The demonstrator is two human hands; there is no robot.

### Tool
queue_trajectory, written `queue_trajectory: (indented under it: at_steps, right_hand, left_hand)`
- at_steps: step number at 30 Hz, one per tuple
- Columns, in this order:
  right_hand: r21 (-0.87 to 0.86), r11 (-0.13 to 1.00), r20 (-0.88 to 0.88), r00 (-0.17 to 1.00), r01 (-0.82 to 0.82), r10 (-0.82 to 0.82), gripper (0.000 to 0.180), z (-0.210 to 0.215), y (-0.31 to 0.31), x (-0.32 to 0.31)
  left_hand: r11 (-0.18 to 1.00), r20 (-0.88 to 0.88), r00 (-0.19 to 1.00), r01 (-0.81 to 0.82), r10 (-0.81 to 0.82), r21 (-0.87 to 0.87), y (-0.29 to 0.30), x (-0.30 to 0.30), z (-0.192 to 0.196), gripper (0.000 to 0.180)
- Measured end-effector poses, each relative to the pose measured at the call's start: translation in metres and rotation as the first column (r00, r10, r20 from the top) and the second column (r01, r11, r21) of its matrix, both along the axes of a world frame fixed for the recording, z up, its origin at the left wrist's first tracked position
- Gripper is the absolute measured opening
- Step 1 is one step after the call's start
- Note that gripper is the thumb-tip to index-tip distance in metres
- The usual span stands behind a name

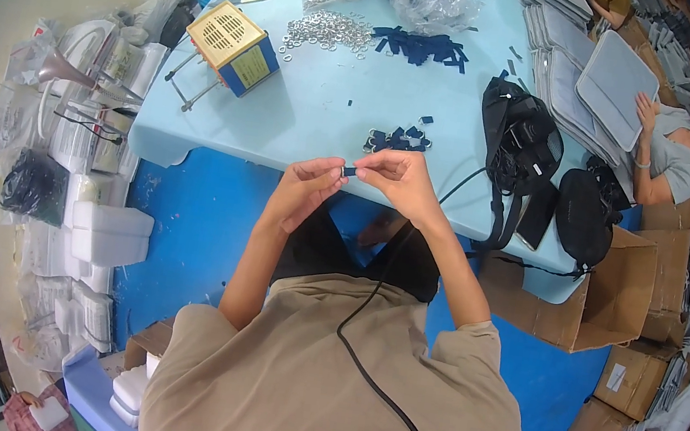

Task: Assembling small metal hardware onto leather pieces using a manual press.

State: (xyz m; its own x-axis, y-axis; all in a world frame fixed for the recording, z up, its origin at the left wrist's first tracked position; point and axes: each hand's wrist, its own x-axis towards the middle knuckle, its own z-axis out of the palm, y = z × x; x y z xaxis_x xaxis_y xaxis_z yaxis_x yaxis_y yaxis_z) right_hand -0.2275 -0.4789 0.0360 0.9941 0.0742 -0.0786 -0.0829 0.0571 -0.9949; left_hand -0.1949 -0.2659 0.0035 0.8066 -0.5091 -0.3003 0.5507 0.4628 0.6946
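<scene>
My left hand [302, 194] and my right hand [402, 186] meet just off the near edge of the table. Between their fingertips is a short dark blue fabric strip [350, 171] with a small metal ring at its left end. Left fingers pinch the ring side; the right thumb and fingers grip the strip side. Just beyond the hands lies a small pile of folded blue strips with rings [397, 140]. Farther back are a spread of loose silver rings [328, 32] and a heap of flat dark blue strips [421, 47].
A yellow and blue box with a slotted top [229, 45] stands on the table's left. Clear plastic bags [432, 3] lie at the back. Black bags [521, 139] and stacked grey panels [559, 69] line the right, where another person handles a panel. An open carton [616, 293] stands below.
</scene>
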Motion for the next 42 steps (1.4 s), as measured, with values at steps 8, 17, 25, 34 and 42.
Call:
queue_trajectory:
  at_steps: [8,17,25,34,42]
  right_hand:
    - [0.251,0.958,-0.111,0.978,-0.142,0.174,0.015,-0.006,-0.002,-0.007]
    - [0.227,0.973,-0.036,0.998,-0.040,0.049,0.016,-0.001,0.010,-0.019]
    - [0.138,0.986,0.127,0.986,0.094,-0.112,0.017,0.000,0.031,-0.035]
    - [0.206,0.953,0.023,0.973,0.222,-0.232,0.018,0.004,0.048,-0.063]
    - [0.236,0.949,0.192,0.947,0.210,-0.257,0.016,-0.009,0.053,-0.069]
  left_hand:
    - [0.919,-0.162,0.976,0.074,-0.147,-0.388,0.005,-0.019,-0.017,0.031]
    - [0.986,-0.041,0.999,0.028,-0.035,-0.164,0.009,-0.039,0.005,0.024]
    - [0.994,0.214,0.975,-0.076,0.059,0.076,0.001,-0.047,0.017,0.019]
    - [0.946,0.412,0.905,-0.217,0.102,0.243,0.007,-0.047,0.022,0.021]
    - [0.960,0.382,0.919,-0.190,0.100,0.205,0.004,-0.056,0.018,0.013]
